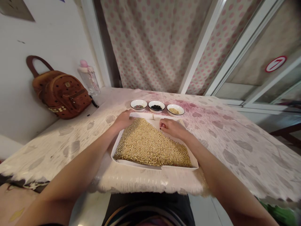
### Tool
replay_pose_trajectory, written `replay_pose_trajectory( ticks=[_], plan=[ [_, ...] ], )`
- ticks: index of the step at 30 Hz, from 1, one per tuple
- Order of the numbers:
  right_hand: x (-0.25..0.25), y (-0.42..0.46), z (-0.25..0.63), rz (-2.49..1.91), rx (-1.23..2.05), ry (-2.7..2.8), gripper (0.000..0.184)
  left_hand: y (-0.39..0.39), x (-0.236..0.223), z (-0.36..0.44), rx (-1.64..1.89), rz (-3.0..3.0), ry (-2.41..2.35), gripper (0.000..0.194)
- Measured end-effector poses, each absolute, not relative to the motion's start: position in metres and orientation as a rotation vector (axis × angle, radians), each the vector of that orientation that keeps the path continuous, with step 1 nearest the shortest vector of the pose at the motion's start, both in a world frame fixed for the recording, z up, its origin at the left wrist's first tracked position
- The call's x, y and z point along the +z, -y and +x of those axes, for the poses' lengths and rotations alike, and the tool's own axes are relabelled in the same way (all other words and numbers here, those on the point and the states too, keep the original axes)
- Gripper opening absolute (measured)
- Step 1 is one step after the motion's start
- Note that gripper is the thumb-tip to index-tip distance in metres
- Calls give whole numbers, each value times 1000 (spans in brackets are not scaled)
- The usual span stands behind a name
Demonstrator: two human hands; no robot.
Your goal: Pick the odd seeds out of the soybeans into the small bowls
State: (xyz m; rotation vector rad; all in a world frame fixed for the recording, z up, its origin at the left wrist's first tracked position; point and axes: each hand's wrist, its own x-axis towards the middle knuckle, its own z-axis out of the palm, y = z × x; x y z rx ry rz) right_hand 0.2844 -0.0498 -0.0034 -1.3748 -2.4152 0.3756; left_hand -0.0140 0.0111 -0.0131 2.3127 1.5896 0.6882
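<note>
A shallow white tray (117,144) lies before me, with a layer of pale yellow soybeans (150,146) spread over its left side and front. My left hand (125,119) grips the tray's back left edge, thumb on the inner side. Over the bare back right part of the tray, my right hand (172,128) is closed with fingers curled in; what they hold, if anything, is hidden. Behind the tray stand a bowl of small mixed greyish beans (138,106), a bowl of black beans (156,107) and a bowl of pale yellow beans (175,110).
A patterned cloth (235,138) covers the table. At the back left, a brown backpack (63,94) leans against the wall beside a clear bottle with a pink lid (89,78). A dotted curtain (152,44) and sliding door frames rise behind the table.
</note>
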Motion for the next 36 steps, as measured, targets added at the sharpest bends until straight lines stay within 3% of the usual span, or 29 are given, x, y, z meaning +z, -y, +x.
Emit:
replay_pose_trajectory(
  ticks=[7, 17, 24, 29, 36],
  plan=[
    [-1, 48, 287, -1486, 288, 2282, 2, -13, -15, -14, 690, 2312, -1609, 38],
    [-16, 4, 358, -1692, 5, 1572, 12, -12, -14, -13, 646, 2336, -1630, 39],
    [-27, -7, 376, -1565, 194, 1463, 27, -13, -15, -13, 638, 2347, -1635, 38],
    [-4, 11, 351, -1459, 295, 1554, 22, -11, -12, -13, 662, 2342, -1607, 38],
    [22, 53, 303, -1347, 938, 2258, 11, -11, -12, -13, 653, 2323, -1632, 39]
  ],
)
